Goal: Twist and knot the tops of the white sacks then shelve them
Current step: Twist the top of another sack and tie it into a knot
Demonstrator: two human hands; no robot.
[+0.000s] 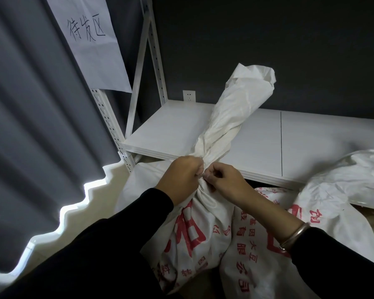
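A white sack with red print stands on the floor in front of me. Its top is gathered and twisted into a long tail that rises up and to the right over the shelf. My left hand grips the twisted neck from the left. My right hand pinches the same neck from the right, just below the twist. A second printed white sack lies against the first on its right. A third white sack rests partly on the shelf at the far right.
The white metal shelf runs across behind the sacks, with slotted uprights at its left end. A paper sign hangs at upper left. A grey curtain fills the left side. A wall socket sits behind the shelf.
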